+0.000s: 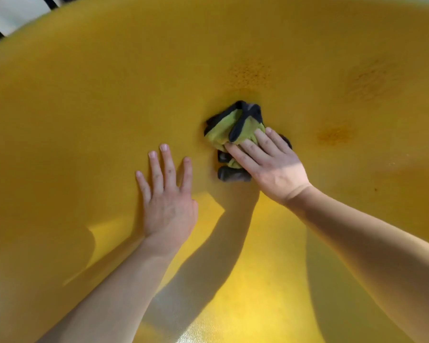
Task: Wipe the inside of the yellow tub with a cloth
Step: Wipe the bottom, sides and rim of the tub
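While left hand (pixel 167 201) lies flat (fingers wide), right hand (pixel 270 164) presses cloth (pixel 229 131) on tub (pixel 84 95).

Black-and-white striped surface (pixel 0 18) (blurred) in top-left corner

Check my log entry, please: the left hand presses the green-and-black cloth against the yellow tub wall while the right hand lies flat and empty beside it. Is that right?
The hands are swapped. In the head view, the right hand presses the green-and-black cloth against the yellow tub wall, while the left hand lies flat and empty beside it. The rest stands.
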Motion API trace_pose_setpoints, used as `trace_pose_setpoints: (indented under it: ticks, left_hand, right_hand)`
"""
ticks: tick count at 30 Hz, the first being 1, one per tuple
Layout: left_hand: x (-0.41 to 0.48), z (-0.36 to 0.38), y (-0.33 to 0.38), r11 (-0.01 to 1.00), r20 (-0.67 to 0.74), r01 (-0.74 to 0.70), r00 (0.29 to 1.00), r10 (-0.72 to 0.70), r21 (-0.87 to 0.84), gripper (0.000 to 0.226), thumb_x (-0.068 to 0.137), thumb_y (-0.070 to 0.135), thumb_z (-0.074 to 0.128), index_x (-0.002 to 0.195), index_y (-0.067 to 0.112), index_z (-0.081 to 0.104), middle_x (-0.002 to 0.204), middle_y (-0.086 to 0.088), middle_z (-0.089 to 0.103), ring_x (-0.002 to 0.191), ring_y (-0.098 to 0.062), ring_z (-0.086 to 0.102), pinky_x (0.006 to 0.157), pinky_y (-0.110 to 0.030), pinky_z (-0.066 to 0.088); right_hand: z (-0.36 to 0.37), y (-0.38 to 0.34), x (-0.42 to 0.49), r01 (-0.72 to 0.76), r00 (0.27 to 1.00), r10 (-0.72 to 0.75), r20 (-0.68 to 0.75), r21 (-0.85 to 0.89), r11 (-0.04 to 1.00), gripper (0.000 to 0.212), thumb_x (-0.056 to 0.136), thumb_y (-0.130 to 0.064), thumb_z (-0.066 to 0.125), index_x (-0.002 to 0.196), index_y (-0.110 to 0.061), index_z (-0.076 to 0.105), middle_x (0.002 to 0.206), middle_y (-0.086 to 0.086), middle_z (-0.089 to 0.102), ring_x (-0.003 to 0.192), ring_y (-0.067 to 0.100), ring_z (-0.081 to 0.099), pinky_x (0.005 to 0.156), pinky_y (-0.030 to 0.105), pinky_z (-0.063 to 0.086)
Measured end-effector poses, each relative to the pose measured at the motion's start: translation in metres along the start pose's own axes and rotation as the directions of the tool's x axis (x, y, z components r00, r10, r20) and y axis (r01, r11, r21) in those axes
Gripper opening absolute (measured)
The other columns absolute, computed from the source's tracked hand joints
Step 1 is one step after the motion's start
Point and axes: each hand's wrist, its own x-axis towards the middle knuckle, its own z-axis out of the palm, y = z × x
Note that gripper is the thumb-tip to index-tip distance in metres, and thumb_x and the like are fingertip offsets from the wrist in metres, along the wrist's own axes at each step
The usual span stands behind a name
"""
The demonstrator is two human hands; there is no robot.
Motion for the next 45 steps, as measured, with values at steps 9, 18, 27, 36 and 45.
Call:
trace_pose_setpoints:
  ticks: [9,18,27,36,45]
  left_hand:
    - [-0.004,-0.020,-0.021,0.999,0.028,-0.026,0.999,0.027,-0.018,0.081,0.090,0.037,0.049,0.157,0.023,0.007,0.162,-0.008,-0.023,0.151,-0.026,-0.012,0.119,-0.052,0.003]
    - [-0.004,-0.028,-0.030,0.999,0.080,-0.051,0.996,0.050,0.012,0.072,0.097,0.033,0.042,0.157,0.025,0.001,0.157,-0.005,-0.034,0.148,-0.021,-0.022,0.120,-0.049,-0.008]
    - [-0.003,-0.035,-0.031,0.998,0.063,-0.061,0.996,0.061,-0.015,0.070,0.096,0.029,0.043,0.157,0.028,0.008,0.161,-0.004,-0.024,0.150,-0.022,-0.015,0.120,-0.048,-0.007]
    - [-0.020,-0.042,-0.058,0.976,-0.156,-0.076,0.987,0.044,-0.204,0.043,0.079,0.014,0.045,0.117,0.016,0.064,0.127,-0.007,0.061,0.116,-0.028,0.057,0.096,-0.043,0.046]
    - [-0.056,-0.040,-0.089,0.999,-0.092,-0.035,0.995,0.034,-0.011,0.040,0.075,0.014,0.050,0.112,0.019,0.066,0.118,-0.003,0.062,0.107,-0.029,0.056,0.089,-0.042,0.043]
  right_hand:
    - [-0.032,0.042,0.056,0.452,0.892,-0.447,0.071,-0.077,0.889,0.039,0.102,-0.006,0.041,0.133,-0.015,0.062,0.131,0.005,0.065,0.135,0.037,0.049,0.118,0.050,0.028]
    - [-0.038,0.034,0.076,0.483,0.876,-0.474,0.096,-0.149,0.863,0.037,0.106,-0.011,0.037,0.129,-0.017,0.066,0.130,0.002,0.066,0.126,0.032,0.058,0.109,0.048,0.042]
    - [-0.049,0.040,0.097,0.513,0.858,-0.510,0.056,-0.125,0.849,0.037,0.106,-0.013,0.038,0.130,-0.019,0.065,0.133,0.001,0.065,0.124,0.030,0.059,0.108,0.045,0.043]
    - [-0.003,-0.031,0.091,0.367,0.929,-0.367,-0.035,-0.003,0.930,0.048,0.107,-0.020,0.038,0.155,-0.018,0.035,0.159,0.003,0.036,0.143,0.032,0.037,0.119,0.047,0.027]
    - [0.007,-0.036,0.085,0.418,0.904,-0.424,0.059,0.091,0.904,0.043,0.101,-0.019,0.041,0.143,-0.022,0.052,0.144,0.005,0.056,0.130,0.035,0.052,0.111,0.048,0.032]
